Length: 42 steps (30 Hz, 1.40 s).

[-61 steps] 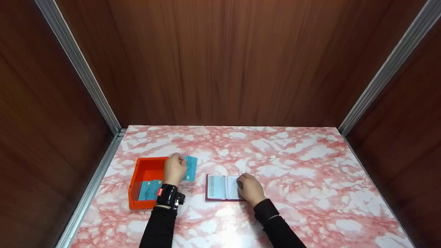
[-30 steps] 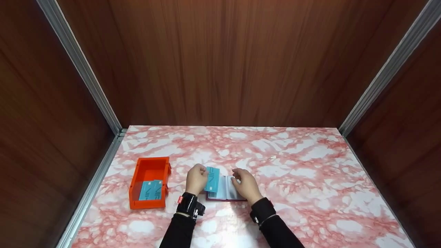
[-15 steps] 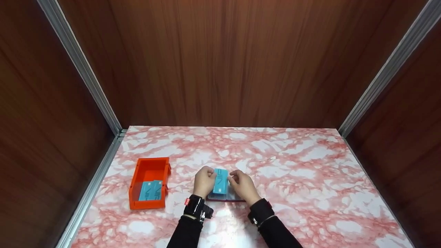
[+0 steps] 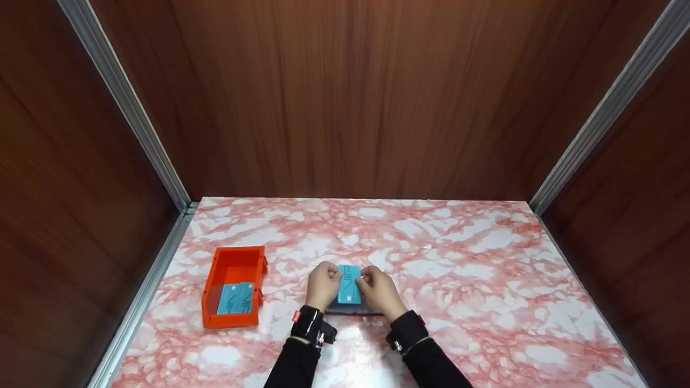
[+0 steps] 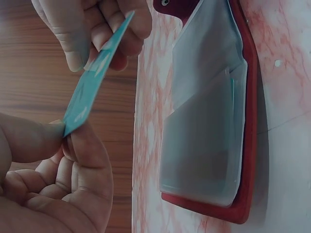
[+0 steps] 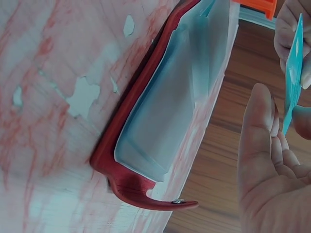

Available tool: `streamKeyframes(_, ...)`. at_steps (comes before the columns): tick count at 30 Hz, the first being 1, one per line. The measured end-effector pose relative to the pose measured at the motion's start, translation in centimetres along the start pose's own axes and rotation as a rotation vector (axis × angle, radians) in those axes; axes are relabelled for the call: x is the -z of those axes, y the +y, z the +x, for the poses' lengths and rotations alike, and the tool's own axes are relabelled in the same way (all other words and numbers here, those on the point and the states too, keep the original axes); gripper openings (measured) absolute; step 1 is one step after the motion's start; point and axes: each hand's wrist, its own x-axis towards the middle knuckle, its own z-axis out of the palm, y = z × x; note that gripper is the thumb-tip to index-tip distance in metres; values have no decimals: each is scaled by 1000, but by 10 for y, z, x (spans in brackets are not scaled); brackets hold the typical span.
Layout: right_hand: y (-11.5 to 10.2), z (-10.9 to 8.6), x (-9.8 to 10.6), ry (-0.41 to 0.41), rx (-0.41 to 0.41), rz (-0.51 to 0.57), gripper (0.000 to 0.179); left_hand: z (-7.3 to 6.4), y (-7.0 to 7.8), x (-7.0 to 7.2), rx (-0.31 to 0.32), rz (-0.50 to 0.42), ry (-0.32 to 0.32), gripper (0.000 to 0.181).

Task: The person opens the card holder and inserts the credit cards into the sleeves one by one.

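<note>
Around the workspace we see dark brown wood panels (image 4: 345, 97) at the back and on both sides, with silver metal rails (image 4: 126, 113) along their corners. Below them we find a tabletop (image 4: 485, 280) marbled in pink and white. On its left part we see an orange bin (image 4: 232, 320), apart from the hands. Two black sleeves (image 4: 437, 364) reach in from the near side, each ending in a dark wrist strap (image 4: 408, 330). Beneath the hands we make out a red card holder (image 5: 204, 141), unfolded on the tabletop, its clear pockets facing up. Above it, we see the left hand (image 4: 323, 286) pinching one long edge of a blue card (image 4: 346, 284) between thumb and bent fingers. The right hand (image 4: 378, 291) grips the opposite edge, thumb and fingers nearly together. The card is tilted and raised clear of the holder. Two other blue cards (image 4: 229, 299) overlap in the bin's near end. Smallest, we spot a metal snap (image 6: 178, 201) on the holder's curled strap and a pale square (image 4: 349, 298) on the held card.
</note>
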Motion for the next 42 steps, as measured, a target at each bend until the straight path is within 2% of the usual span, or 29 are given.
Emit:
streamKeyframes(12,-1,0,3,-33,-26,116,13,0,-2,-2,10,8,-12,11)
streamKeyframes(19,0,3,5,-32,-89,198,14,1,-2,-2,24,24,-29,9)
streamKeyframes(22,2,4,7,-18,-107,209,14,2,-5,-1,22,34,-12,8)
streamKeyframes(29,15,7,9,23,-102,150,13,1,-18,5,36,72,50,8)
streamKeyframes(35,23,7,7,29,-121,85,13,0,-33,7,31,150,90,9)
streamKeyframes(38,25,7,6,34,-124,64,13,-2,-39,7,40,195,86,14)
streamKeyframes(42,25,6,5,38,-113,36,14,-3,-43,7,71,241,41,23)
